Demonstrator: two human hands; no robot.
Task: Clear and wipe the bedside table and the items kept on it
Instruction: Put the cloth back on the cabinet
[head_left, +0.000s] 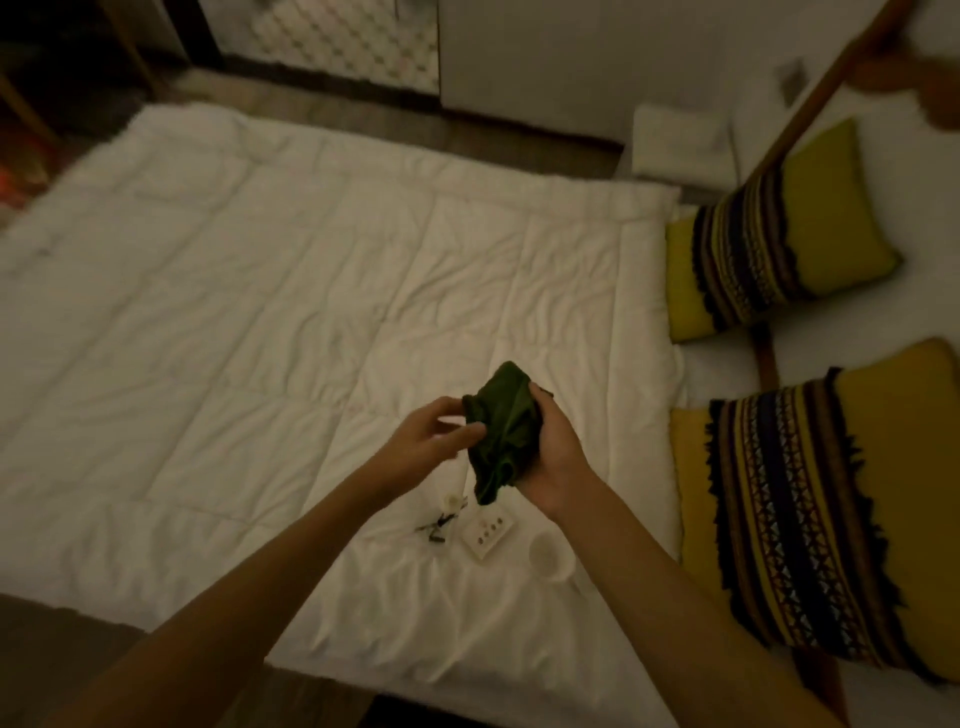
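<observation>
A crumpled dark green cloth (501, 426) hangs above the white quilt (260, 291). My right hand (553, 457) grips it from the right side, and my left hand (421, 441) pinches its left edge with the fingertips. On the quilt below the cloth lie a small bunch of keys with a white tag (441, 522), a white switch plate with several small buttons (485, 535) and a white cup on its side (550, 558). Whether anything is wrapped inside the cloth cannot be seen.
Two yellow cushions with dark striped bands lie at the right, one far (774, 244), one near (826, 509). A folded white towel (680, 143) sits beyond the bed's far corner. Dark floor shows at the near left edge.
</observation>
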